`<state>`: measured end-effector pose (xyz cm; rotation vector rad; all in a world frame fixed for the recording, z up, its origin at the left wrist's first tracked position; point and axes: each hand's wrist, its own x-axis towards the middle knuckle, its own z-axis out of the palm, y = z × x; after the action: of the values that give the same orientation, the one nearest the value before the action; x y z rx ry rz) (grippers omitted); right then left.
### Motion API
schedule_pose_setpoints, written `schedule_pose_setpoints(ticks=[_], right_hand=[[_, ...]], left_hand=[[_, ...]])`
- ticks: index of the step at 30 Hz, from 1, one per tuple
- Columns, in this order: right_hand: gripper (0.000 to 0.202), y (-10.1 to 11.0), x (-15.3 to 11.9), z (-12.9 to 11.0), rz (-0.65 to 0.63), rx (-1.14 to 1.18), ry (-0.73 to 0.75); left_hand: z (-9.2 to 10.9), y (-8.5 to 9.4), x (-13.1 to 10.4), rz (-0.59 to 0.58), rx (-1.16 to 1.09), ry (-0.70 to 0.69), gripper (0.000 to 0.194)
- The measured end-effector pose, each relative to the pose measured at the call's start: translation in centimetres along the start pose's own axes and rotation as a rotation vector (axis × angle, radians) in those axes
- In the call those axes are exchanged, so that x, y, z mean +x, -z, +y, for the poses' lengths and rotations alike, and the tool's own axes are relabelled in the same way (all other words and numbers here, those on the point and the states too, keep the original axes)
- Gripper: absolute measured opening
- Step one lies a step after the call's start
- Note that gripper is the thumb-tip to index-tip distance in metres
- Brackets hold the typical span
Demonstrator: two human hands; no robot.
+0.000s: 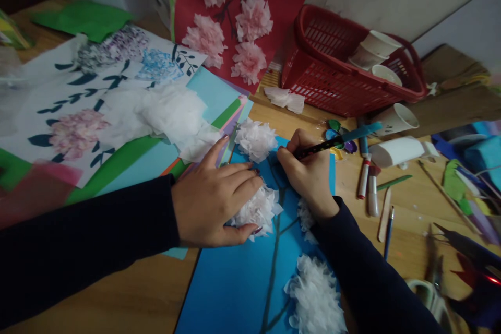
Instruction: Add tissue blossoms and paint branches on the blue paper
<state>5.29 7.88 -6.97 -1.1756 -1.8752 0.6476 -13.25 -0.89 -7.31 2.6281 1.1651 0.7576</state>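
Observation:
A blue sheet of paper (230, 282) lies at an angle on the table, with dark branch lines drawn on it. My left hand (219, 195) rests with fingers spread over a white tissue-paper flower (260, 211) and the sheet. Closed around a black, dotted marker (319, 147) with a blue end, my right hand (309, 172) is at the sheet's upper part; the marker's tip is hidden. Another white flower (256, 139) sits at the top, a fuller one (315, 295) at the lower right. A further flower (307, 219) is partly covered by my right sleeve.
Behind stand a red basket (332, 75) with paper cups and a red sheet (282, 5) bearing pink flowers. A flower picture (82, 99) and tissue paper (172, 109) lie left. Paint pots (338, 141), brushes, a white bottle (395, 152), scissors (428, 292) and a glue gun (469, 250) are right.

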Motion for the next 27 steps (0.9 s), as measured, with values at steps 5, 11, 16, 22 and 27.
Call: schedule_pose_setpoints(ticks=[5, 11, 16, 22, 27], right_hand=[[0.025, -0.06, 0.06, 0.21, 0.023, -0.016, 0.026], [0.027, -0.08, 0.15, 0.35, 0.048, -0.044, 0.038], [0.026, -0.14, 0.25, 0.41, 0.057, -0.037, 0.039], [0.025, -0.17, 0.29, 0.25, 0.079, -0.052, 0.03], [0.025, -0.21, 0.38, 0.18, 0.088, -0.055, 0.034]], left_hand=[[0.01, 0.04, 0.06, -0.005, 0.002, -0.001, 0.046], [0.0, 0.0, 0.05, 0.006, -0.002, -0.005, 0.046], [-0.03, -0.02, 0.04, 0.005, 0.003, -0.014, 0.047], [0.01, 0.05, 0.02, 0.001, 0.002, -0.012, 0.047], [0.03, 0.05, 0.02, 0.001, 0.011, -0.002, 0.047]])
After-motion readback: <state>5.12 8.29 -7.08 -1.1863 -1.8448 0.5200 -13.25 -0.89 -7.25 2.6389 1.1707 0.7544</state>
